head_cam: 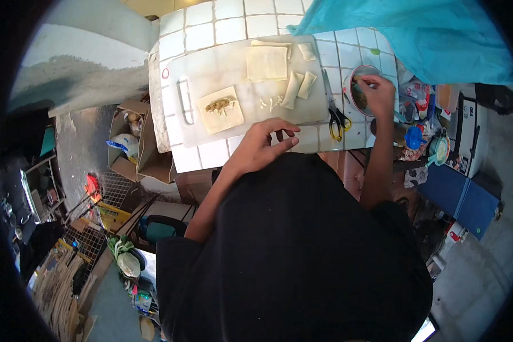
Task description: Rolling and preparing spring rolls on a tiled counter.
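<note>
My left hand [268, 143] rests at the near edge of a white cutting board [222, 64], fingers loosely curled with nothing in them. My right hand [376, 92] is over a bowl [359, 100] of brownish filling at the right, thumb and fingers pinched together; whether they hold filling cannot be told. On the board's left lies a square wrapper [216, 126] with filling [219, 106] and pale shreds on it. A stack of wrappers [266, 63] lies farther right, near several rolled pieces [292, 89]. Some pale shreds [271, 102] lie loose on the board.
Black-and-yellow scissors [337, 124] lie on the white tiled table [231, 30] between board and bowl. A turquoise cloth [427, 34] covers the far right corner. Bags and containers, including a blue-lidded one [414, 137], crowd the right side. A cardboard box [154, 149] stands left of the table.
</note>
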Available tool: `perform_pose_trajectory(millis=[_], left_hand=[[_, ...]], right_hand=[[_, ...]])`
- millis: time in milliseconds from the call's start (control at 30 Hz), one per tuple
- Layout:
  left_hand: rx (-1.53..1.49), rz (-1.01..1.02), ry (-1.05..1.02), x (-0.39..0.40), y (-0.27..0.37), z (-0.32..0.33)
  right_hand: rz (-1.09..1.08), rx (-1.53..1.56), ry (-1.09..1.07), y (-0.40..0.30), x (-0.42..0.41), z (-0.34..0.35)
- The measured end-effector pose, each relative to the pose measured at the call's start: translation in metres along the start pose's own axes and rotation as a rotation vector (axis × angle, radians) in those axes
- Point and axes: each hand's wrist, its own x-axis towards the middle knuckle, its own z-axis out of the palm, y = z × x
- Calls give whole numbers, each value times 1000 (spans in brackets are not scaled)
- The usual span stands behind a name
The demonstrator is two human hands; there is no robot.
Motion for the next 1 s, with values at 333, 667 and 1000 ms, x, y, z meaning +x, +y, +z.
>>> perform_pose_trajectory(millis=[333,667,1000], left_hand=[[304,69,740,-34,-63,-56],[704,254,618,-8,-70,-99],[605,176,497,1,-84,-104]], right_hand=[[-7,795,-439,-130,-65,101],[-206,466,-351,-174,-82,199],[-342,348,-218,-176,-85,202]])
